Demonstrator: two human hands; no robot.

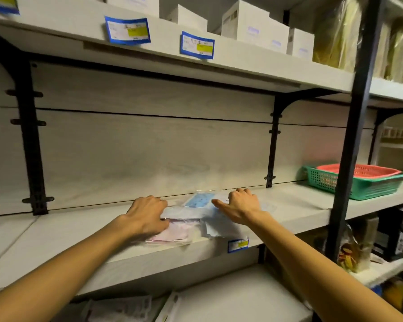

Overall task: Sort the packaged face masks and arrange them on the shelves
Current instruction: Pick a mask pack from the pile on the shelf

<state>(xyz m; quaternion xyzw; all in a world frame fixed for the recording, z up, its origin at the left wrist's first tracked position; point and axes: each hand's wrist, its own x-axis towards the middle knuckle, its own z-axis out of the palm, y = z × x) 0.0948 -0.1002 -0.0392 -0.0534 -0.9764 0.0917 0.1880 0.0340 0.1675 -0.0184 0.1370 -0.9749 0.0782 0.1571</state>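
Nearest on the middle shelf (56,238), a pink mask packet (172,233) lies at the front edge, the left hand (147,214) resting on it, fingers bent down over the pile. Behind it lie pale packets (209,219) under the right hand (240,205), fingers curled, thumb out. A blue packet (199,199) lies farthest back, between both hands.

Shop or its stockroom. Pale wood-look shelves (289,201) on black slotted brackets (271,145). Blue-bordered price tags with yellow panels (127,30) stuck to the shelf front edges. Rows of identical white boxes (254,24) on the upper shelf; cellophane-wrapped goods (335,31) at its right end. Stacked green and red plastic baskets (358,180) toward the right end of the middle shelf.
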